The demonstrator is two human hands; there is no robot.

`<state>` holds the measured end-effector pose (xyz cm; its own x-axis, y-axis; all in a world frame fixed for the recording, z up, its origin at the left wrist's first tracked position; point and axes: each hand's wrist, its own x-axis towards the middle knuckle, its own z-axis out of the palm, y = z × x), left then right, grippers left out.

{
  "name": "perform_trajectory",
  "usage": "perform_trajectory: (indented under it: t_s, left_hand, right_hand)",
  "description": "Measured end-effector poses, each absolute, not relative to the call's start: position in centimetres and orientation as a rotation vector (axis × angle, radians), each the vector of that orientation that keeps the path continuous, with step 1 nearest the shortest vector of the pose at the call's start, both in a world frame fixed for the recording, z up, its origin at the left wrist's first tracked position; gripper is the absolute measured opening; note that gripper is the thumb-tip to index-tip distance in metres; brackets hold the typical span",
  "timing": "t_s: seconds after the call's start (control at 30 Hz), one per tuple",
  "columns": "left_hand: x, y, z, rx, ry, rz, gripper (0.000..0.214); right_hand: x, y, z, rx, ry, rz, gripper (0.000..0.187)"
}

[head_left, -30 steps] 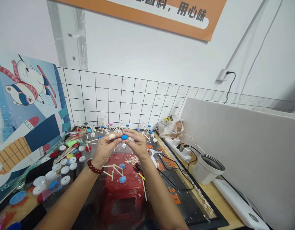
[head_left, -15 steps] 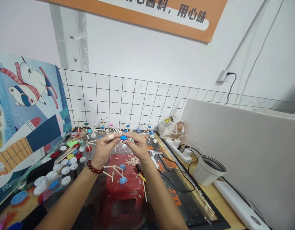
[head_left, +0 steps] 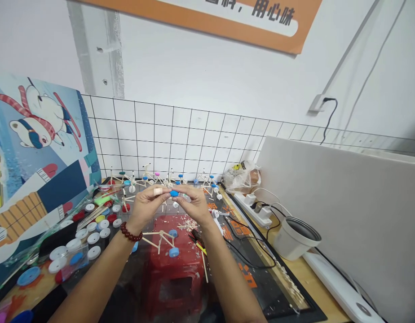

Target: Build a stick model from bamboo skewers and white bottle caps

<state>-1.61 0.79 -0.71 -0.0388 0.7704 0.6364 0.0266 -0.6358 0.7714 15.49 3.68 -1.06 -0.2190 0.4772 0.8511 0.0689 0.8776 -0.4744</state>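
Holding 1 small blue piece [head_left: 174, 193] at mid-view, pinched tight between the left hand [head_left: 148, 204] and the right hand [head_left: 193, 204], above the dark tabletop [head_left: 278, 291]. Mostly covered by fingers, so can't really tell whether a cap or something softer. Wearing a red bead bracelet [head_left: 130, 232] on the left wrist [head_left: 136, 218], plus a pale bandage [head_left: 158, 191] on the same hand. Just below the hands: 1 stick frame [head_left: 160, 244] with light blue caps [head_left: 174, 252], partly behind the bracelet. To its right: wood chips [head_left: 187, 224], a yellow-handled tool [head_left: 200, 247], 1 loose stick [head_left: 205, 267]. Far left: loose caps [head_left: 93, 238], mostly white. At the back, near the wire grid [head_left: 154, 124]: more capped stick builds [head_left: 166, 183]. Over right: power strip [head_left: 259, 218], then white pot [head_left: 290, 240].
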Motion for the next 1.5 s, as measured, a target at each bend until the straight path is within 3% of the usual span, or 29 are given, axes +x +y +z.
perform_trajectory:
  t_s: [0.3,1.5]
  left_hand:
    - [-0.7,0.1,-0.3,1.937,0.939,1.885,0.016]
    - [-1.8,1.3,-0.9,2.097,0.755,1.831,0.021]
  right_hand:
    - [15.4,3.8,-0.9,-0.441,-1.703,0.338,0.016]
    - [15.7,3.9,-1.2,-0.429,-1.745,0.421,0.022]
